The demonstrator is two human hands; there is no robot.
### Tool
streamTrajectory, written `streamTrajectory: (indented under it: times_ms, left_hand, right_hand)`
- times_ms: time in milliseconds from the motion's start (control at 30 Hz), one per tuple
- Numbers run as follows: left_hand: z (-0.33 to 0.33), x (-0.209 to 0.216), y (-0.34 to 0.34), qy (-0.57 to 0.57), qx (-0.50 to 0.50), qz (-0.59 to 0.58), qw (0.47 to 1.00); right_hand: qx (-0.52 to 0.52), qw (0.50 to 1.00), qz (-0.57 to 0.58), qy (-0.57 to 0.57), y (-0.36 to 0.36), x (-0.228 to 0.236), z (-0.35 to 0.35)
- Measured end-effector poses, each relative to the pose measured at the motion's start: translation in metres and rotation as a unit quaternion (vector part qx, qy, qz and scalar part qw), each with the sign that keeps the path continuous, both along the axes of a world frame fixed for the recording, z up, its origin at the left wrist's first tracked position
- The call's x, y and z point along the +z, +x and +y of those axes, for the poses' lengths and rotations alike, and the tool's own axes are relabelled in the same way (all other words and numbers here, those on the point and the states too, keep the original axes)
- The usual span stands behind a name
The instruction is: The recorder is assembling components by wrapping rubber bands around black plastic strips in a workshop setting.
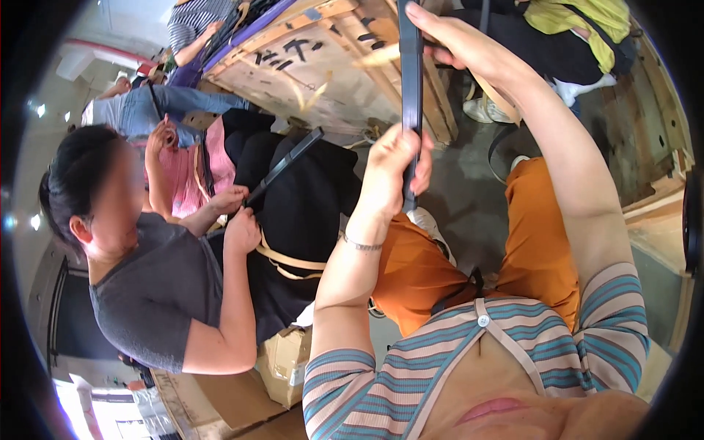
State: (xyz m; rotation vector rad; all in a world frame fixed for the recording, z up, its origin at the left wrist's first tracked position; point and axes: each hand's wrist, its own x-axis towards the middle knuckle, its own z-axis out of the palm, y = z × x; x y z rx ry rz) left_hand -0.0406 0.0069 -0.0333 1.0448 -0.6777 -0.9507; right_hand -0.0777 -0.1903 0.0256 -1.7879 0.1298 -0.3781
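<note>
A long, narrow black bar (412, 88) stands nearly upright in front of me. My left hand (396, 161) is closed around its lower part, and the bar's end pokes out below the fist. Higher up, my right hand (458, 44) has its thumb against the bar's upper end, with the fingers curled beside it. Next to my right wrist hangs a tan strip (495, 97); whether that hand holds it too, I cannot tell. The bar's top runs out of view.
At my left a person in a dark grey shirt (161, 293) holds a similar black bar (286, 165). Ahead stands a wooden crate (330, 88). Other people sit or stand beyond it. A cardboard box (282, 363) is at lower left, wooden boards (653, 125) at right.
</note>
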Motion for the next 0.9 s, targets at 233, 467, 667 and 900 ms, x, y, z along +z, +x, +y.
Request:
streamTrajectory:
  times_ms: [233,467,667,900]
  left_hand:
    - [0.008,0.006,0.021,-0.041,0.176,-0.043,0.983]
    - [0.004,0.01,0.022,-0.083,0.223,-0.01,0.971]
    - [0.006,0.014,0.022,-0.08,0.231,0.02,0.97]
    - [0.015,0.013,0.022,-0.025,0.185,0.003,0.982]
  right_hand:
    - [0.233,0.97,-0.018,0.064,-0.004,-0.025,0.017]
    - [0.277,0.96,-0.049,-0.014,-0.005,-0.027,0.026]
    - [0.296,0.953,-0.059,-0.006,-0.01,-0.021,0.033]
    - [0.301,0.951,-0.064,-0.025,-0.021,-0.002,0.036]
